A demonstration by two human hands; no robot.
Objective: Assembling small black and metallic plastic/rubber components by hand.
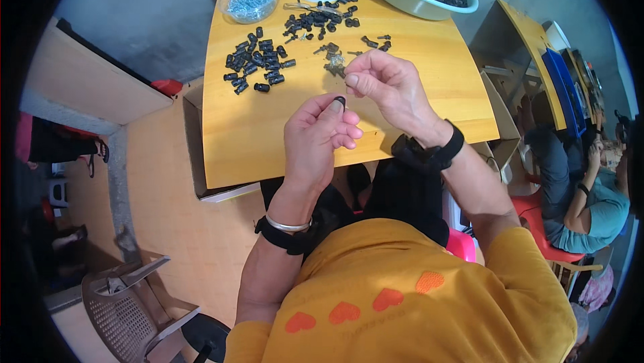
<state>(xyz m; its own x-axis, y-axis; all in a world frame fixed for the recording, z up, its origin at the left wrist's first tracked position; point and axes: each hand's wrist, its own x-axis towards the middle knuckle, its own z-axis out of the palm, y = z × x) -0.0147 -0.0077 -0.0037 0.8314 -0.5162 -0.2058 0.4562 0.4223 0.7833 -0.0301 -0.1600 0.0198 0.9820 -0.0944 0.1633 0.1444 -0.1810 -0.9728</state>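
Dressed, nearest the camera, in a mustard-yellow T-shirt [402,302] with a slanting row of orange hearts. Holding the left hand [310,136] upright over the near part of a yellow wood-grain table [436,91], wrist almost straight above a silver bangle [288,225]. Pinching a small black plastic part [341,101] between left thumb and index finger, its end showing past the thumb; curling the other left fingers loosely, tips toward the right. Holding the right hand [389,88] farther over the table, forearm slanting in from the lower right, hand turned leftward above a black wrist strap [451,145]. Bending right thumb and index finger tip to tip, or nearly so, near the black part but apart from it; too small to tell whether anything is gripped there. Just beyond the right fingertips, a little heap of silvery pieces [335,61]. Farther left, a cluster of black cylindrical pieces [255,61]. Along the far edge, a clear tub of screws [251,4] and a pale basin [419,11] heaped with black pieces.
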